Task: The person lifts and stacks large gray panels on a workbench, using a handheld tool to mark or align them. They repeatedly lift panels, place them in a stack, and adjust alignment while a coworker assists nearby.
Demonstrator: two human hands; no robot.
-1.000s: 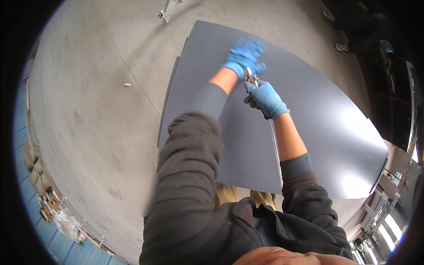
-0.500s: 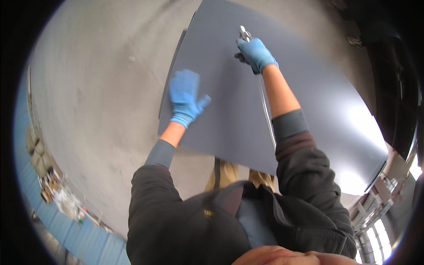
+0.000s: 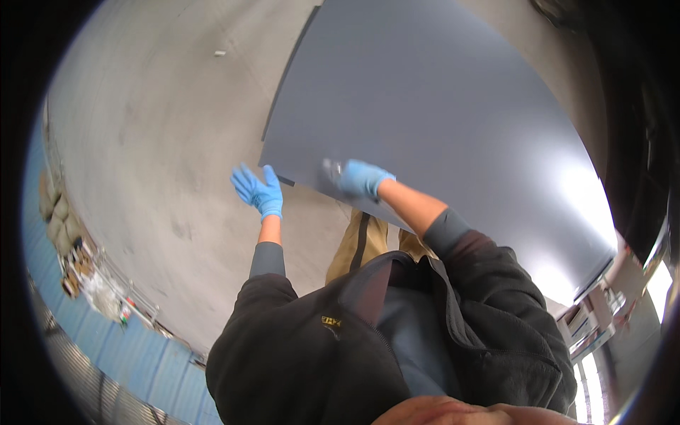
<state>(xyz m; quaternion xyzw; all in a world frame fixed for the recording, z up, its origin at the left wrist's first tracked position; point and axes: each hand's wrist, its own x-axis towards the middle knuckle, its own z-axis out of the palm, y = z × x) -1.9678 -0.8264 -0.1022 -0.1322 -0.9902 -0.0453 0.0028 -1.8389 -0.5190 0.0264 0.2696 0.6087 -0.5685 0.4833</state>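
A large, smooth dark grey panel (image 3: 432, 99) lies in front of me, its near left corner close to my hands. My right hand (image 3: 365, 178), in a blue glove, is closed around a silver air gun (image 3: 333, 168) above the panel's near edge; motion blurs the tool, and its nozzle is hard to make out. Just off the panel's left corner, my gloved left hand (image 3: 258, 191) hovers over the floor with fingers spread, holding nothing.
Bare grey floor (image 3: 163, 149) stretches to the left, with a small pale scrap (image 3: 220, 53) on it. Stuffed sacks (image 3: 60, 219) and clear plastic (image 3: 103, 294) lie by a blue corrugated wall (image 3: 134, 361). Shelving (image 3: 591, 333) stands at the lower right.
My right hand has swept the air gun from the panel's far middle toward its near left edge. My left hand has moved from over the panel to beyond its left corner.
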